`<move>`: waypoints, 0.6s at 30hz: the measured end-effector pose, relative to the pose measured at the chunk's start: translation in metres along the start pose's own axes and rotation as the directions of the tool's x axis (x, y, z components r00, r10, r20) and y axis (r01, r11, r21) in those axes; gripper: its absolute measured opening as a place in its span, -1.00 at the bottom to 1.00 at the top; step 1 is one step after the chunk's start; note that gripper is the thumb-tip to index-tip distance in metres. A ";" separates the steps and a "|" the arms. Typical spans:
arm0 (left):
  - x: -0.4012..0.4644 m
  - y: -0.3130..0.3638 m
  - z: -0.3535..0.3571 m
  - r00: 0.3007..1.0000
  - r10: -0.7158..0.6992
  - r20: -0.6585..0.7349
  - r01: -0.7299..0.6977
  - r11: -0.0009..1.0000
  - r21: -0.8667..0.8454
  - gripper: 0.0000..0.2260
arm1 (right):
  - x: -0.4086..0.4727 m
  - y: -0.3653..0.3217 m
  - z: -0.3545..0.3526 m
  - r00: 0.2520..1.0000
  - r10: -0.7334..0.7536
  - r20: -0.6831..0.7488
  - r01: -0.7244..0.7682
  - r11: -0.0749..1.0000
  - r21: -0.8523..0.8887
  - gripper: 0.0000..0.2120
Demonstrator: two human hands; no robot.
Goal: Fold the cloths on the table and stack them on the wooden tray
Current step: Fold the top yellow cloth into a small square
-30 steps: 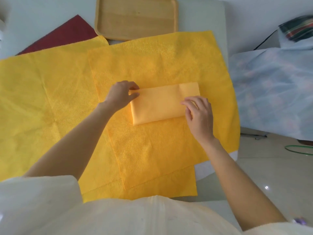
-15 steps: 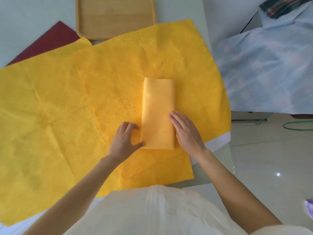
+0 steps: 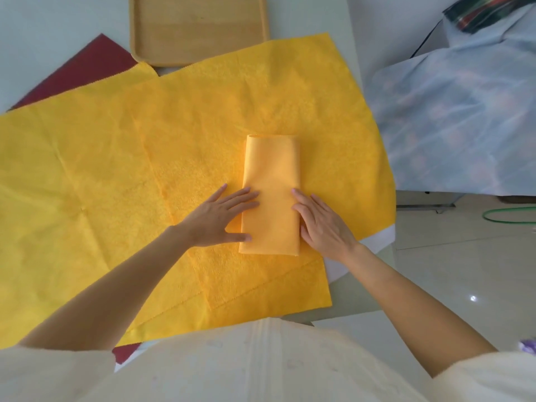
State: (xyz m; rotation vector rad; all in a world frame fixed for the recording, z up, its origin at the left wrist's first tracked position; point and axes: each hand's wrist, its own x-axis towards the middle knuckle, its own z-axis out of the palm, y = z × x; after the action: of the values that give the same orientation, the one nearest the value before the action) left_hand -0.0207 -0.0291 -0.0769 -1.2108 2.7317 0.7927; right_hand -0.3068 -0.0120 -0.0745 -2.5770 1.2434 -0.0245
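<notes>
Since half a second ago, both hands have flattened out against the folded orange cloth (image 3: 271,195), where before the left was curled at its near left corner; a full second back the same cloth lay crosswise, and it now runs lengthwise away from the person.

Left hand (image 3: 219,217) lies palm down, fingers spread, its fingertips and thumb tip reaching onto the cloth's left edge near the lower half. Right hand (image 3: 320,220) lies palm down too, fingers extended along the cloth's right edge. Neither hand closes on anything; both are flat and open, pressing rather than gripping, with the cloth lying between them.

That folded cloth is a narrow, smooth-faced rectangle, several layers thick, with a rounded fold at its far end and a squared edge at the near end. It rests on top of a spread yellow cloth (image 3: 220,91), which has a nubby, terry-like texture and a finely zigzag edge. A second spread yellow cloth (image 3: 63,169) extends to the left beneath it, marked with faint crease lines. A dark red cloth (image 3: 87,65) shows from under the far left corner.

At the far edge of the white table (image 3: 37,27) sits the wooden tray (image 3: 200,21), pale, rounded at the corners, with a raised rim; the yellow cloths just reach its near rim.
</notes>
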 end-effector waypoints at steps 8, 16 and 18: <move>0.000 -0.014 0.005 0.979 0.001 -0.202 -0.039 0.981 -0.188 -0.62 | 0.011 0.003 -0.002 0.974 0.145 -0.174 -0.100 0.964 0.247 -0.78; 0.039 0.033 -0.008 0.542 -0.757 -0.366 0.414 0.619 -0.668 -0.88 | 0.062 -0.004 -0.022 0.679 0.723 -0.130 -0.594 0.644 0.481 -0.80; 0.047 0.039 -0.013 0.445 -0.856 -0.264 0.519 0.486 -0.703 -0.81 | 0.072 -0.003 -0.019 0.632 0.766 -0.122 -0.641 0.604 0.474 -0.77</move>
State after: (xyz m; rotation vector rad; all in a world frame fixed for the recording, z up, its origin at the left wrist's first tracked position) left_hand -0.0783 -0.0455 -0.0600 -2.9309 1.8141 1.1904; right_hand -0.2619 -0.0703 -0.0630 -1.6071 2.0736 -0.4887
